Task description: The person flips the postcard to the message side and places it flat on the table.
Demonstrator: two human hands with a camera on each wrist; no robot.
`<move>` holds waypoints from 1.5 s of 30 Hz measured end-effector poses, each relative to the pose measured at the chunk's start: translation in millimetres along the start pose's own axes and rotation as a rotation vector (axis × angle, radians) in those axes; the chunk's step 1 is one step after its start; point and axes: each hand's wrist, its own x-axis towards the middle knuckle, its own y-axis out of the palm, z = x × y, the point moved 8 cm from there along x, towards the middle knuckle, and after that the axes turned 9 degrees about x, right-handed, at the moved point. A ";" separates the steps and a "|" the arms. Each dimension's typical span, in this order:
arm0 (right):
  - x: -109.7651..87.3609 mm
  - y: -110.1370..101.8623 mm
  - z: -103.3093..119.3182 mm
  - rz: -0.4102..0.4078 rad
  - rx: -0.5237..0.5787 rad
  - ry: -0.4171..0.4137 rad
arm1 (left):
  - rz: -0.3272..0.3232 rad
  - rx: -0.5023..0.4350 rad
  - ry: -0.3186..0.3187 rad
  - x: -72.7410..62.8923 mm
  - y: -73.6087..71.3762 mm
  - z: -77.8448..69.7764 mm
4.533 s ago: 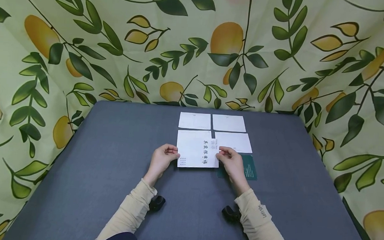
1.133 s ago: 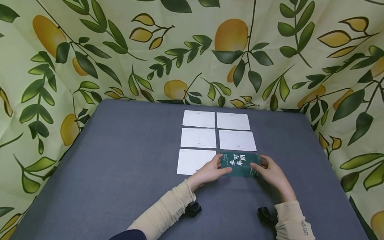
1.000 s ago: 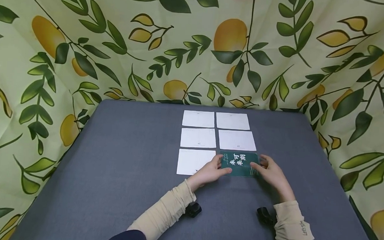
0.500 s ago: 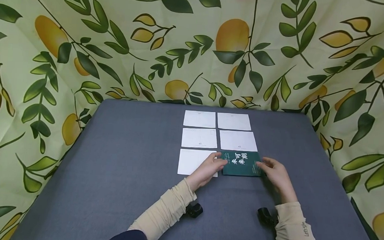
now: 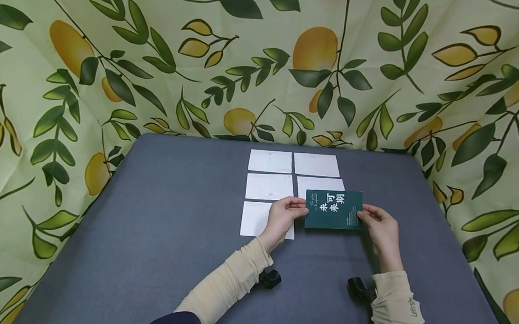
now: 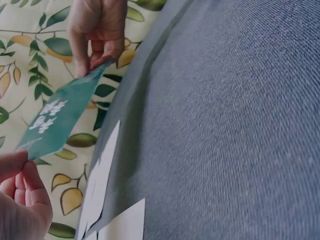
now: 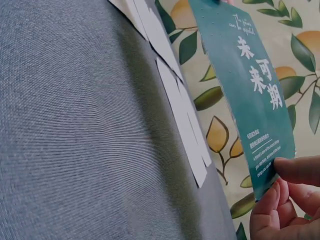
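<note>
A green postcard (image 5: 334, 209) with white Chinese characters is held up off the table between both hands. My left hand (image 5: 280, 217) pinches its left edge between thumb and fingers. At the opposite edge, my right hand (image 5: 380, 232) pinches the lower right part. In the right wrist view the green card (image 7: 250, 95) stands well above the cloth, its printed face showing. Just behind and left of it lie white cards (image 5: 269, 187); my left hand partly covers the nearest left one (image 5: 254, 219), and the green card overlaps the middle right one (image 5: 320, 185).
Two more white cards, top left (image 5: 270, 161) and top right (image 5: 316, 165), lie at the back of the grey-blue tablecloth (image 5: 173, 201). A leaf-and-fruit patterned curtain (image 5: 257, 34) hangs behind and at both sides. Black wrist cameras (image 5: 358, 289) sit under the sleeves.
A white card with writing now lies face down at the lower left. Both hands then went to the green card, took its two edges and raised it from the table.
</note>
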 end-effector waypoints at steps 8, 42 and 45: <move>6.8 -8.4 -9.3 -0.004 0.147 0.000 | -0.021 0.038 0.029 2.0 1.2 1.3; 6.1 6.1 -10.6 0.319 -0.285 -0.082 | 0.133 0.755 0.270 5.8 11.6 -17.4; 7.9 10.0 -6.0 0.339 -0.388 -0.129 | 0.140 0.883 0.323 5.0 18.3 -17.3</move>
